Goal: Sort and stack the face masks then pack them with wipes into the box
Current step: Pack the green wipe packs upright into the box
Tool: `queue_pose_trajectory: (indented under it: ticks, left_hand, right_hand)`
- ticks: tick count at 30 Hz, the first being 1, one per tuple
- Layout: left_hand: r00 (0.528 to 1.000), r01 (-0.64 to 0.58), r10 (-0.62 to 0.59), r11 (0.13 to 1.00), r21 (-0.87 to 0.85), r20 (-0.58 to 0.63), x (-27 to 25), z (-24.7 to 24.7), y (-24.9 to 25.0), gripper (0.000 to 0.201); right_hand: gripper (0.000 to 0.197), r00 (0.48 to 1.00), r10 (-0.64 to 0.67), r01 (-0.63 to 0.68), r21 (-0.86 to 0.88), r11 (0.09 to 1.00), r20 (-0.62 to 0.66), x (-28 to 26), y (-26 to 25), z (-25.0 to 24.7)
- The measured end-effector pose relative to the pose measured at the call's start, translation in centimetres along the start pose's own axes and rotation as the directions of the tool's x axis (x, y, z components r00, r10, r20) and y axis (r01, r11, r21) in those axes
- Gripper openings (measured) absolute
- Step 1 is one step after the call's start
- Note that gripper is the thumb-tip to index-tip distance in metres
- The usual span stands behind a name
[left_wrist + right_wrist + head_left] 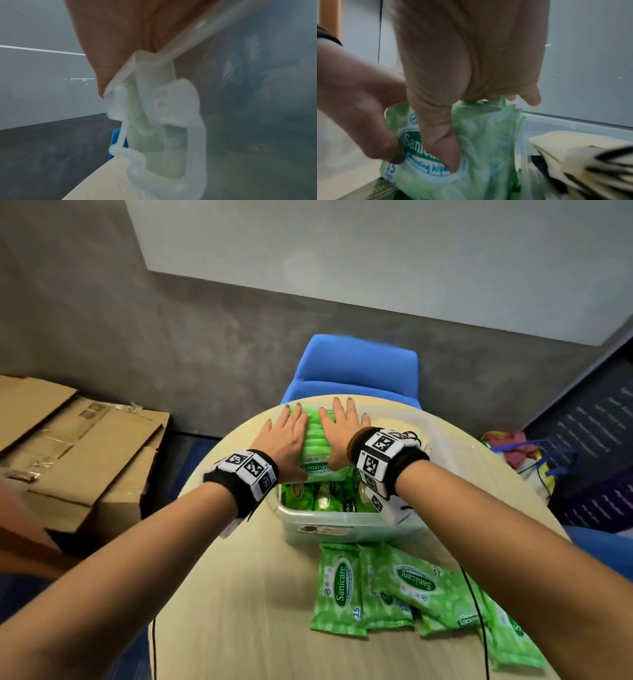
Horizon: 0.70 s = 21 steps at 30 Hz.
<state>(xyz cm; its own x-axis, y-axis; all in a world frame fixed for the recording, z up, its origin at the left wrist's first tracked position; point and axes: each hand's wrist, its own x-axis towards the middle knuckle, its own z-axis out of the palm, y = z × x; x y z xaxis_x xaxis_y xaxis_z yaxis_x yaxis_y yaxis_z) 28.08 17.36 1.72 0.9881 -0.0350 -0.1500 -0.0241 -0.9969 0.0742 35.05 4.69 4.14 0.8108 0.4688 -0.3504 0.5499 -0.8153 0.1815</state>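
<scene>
Several green Sanicare wipes packs (317, 436) stand on edge in a row in the far part of a clear plastic box (329, 517). My left hand (286, 436) and right hand (337, 429) lie along the top of the row, fingertips over its far end. Both thumbs press the nearest pack's face (471, 148). The left wrist view shows my palm (120, 33) against the box's side latch (163, 121). Small green packets (318, 496) fill the box's near end. Cream, black-striped items (573, 151), possibly masks, sit right of the packs. More wipes packs (342, 587) lie loose in front of the box.
The box stands on a round pale wood table (239, 594). A blue chair (356, 371) sits behind the table, cardboard boxes (68, 446) at the left and a coloured bag (513, 453) at the right. A black cable (478, 611) crosses the loose packs.
</scene>
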Motion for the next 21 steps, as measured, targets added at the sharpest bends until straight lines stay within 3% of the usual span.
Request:
queue_pose_trajectory:
  ticks: [9, 15, 18, 21]
  left_hand:
    - [0.999, 0.054, -0.054, 0.993, 0.110, 0.005, 0.7, 0.3, 1.0, 0.128]
    - [0.996, 0.080, -0.078, 0.995, 0.059, -0.039, 0.5, 0.4, 0.8, 0.125]
    - [0.989, 0.049, -0.054, 0.998, -0.039, -0.141, 0.3, 0.7, 0.5, 0.117]
    - [0.972, -0.008, -0.014, 0.995, -0.095, -0.235, -0.1, 0.8, 0.3, 0.107]
  right_hand:
    - [0.114, 0.999, 0.023, -0.023, 0.015, 1.000, 0.032, 3.2, -0.5, 2.6]
    - [0.109, 0.994, -0.063, 0.052, 0.127, 0.991, 0.089, -0.7, 1.2, -1.3]
    - [0.080, 0.989, -0.143, 0.134, 0.515, 0.847, -0.022, -5.4, 4.5, -5.0]
    - [0.055, 0.979, 0.027, 0.148, 0.789, 0.596, -0.203, -11.0, 9.7, -5.3]
